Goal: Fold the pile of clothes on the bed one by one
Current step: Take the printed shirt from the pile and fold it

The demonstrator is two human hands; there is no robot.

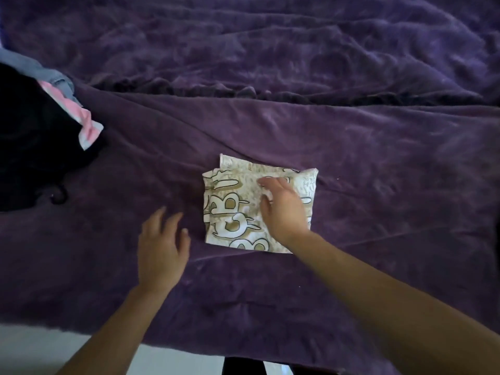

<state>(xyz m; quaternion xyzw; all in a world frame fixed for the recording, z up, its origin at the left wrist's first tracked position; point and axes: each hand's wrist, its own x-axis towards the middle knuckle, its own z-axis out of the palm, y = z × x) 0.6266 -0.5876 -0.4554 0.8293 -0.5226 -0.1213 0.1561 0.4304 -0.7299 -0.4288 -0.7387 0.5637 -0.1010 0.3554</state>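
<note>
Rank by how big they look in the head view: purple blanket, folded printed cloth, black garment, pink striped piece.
1. purple blanket, largest by far.
2. black garment and folded printed cloth look about alike; the garment runs off the frame, so no ranking.
3. pink striped piece, smallest.

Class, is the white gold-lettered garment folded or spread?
Folded: the white gold-lettered garment lies as a compact rectangle, layered edges showing at its far left corner.

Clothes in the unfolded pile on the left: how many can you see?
3. A black garment fills the left edge; a pink-and-white piece lies on its right side; a blue denim item sits behind both. Others may be hidden underneath.
</note>
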